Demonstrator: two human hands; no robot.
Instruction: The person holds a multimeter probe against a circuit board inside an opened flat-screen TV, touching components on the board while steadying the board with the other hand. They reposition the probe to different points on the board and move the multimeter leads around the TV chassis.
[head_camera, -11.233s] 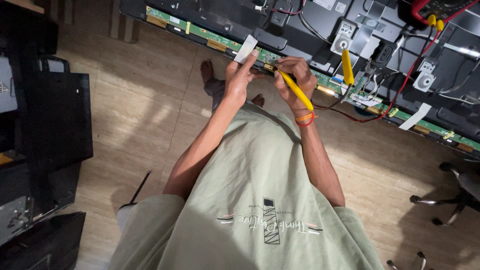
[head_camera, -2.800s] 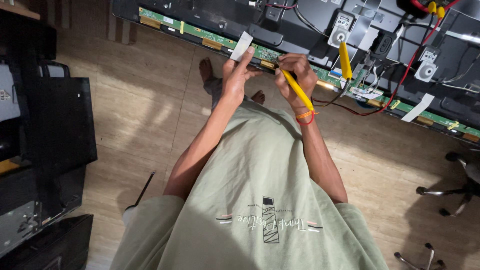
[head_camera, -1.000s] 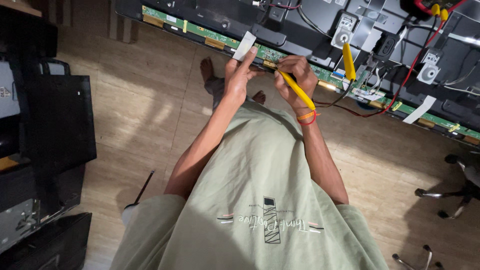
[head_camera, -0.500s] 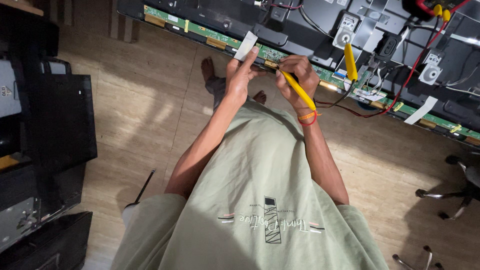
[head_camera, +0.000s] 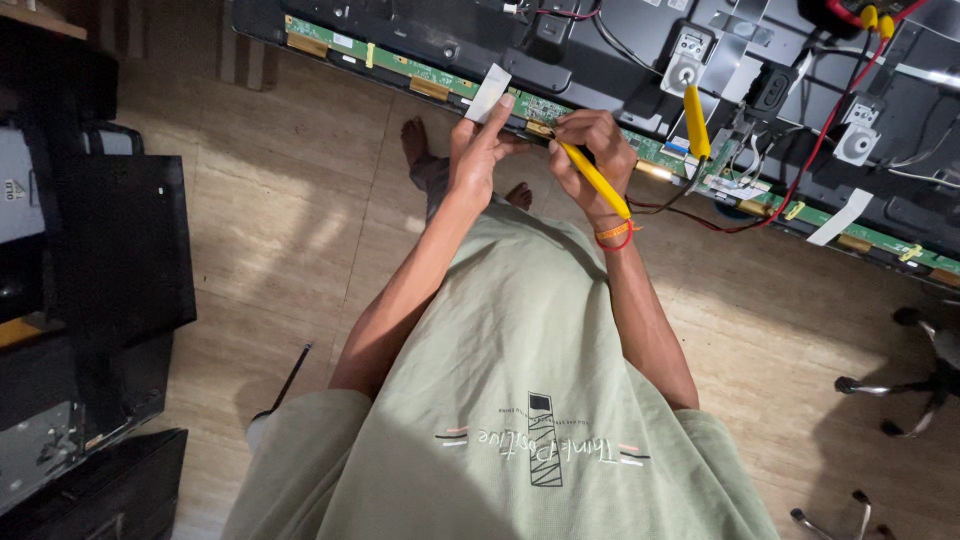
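My right hand (head_camera: 588, 146) grips a yellow probe (head_camera: 594, 180) like a pen, its tip pressed to the long green circuit strip (head_camera: 440, 82) along the lower edge of an opened flat-screen panel (head_camera: 620, 40). My left hand (head_camera: 478, 150) is beside it, fingers up against a white ribbon tab (head_camera: 487, 94) that sticks out from the strip. A second yellow probe (head_camera: 696, 122) rests on the panel to the right, with red and black leads (head_camera: 720, 215) trailing from it. An orange-and-red band circles my right wrist.
Black screen panels (head_camera: 100, 260) are stacked at the left on the tiled floor. A chair base with castors (head_camera: 915, 375) stands at the right. A second white ribbon tab (head_camera: 842, 216) hangs from the strip farther right. My bare feet (head_camera: 420, 150) are below the panel's edge.
Hardly anything differs: both hands stay at the same spot on the green strip with the probe held to it. Only the camera view has drifted slightly.
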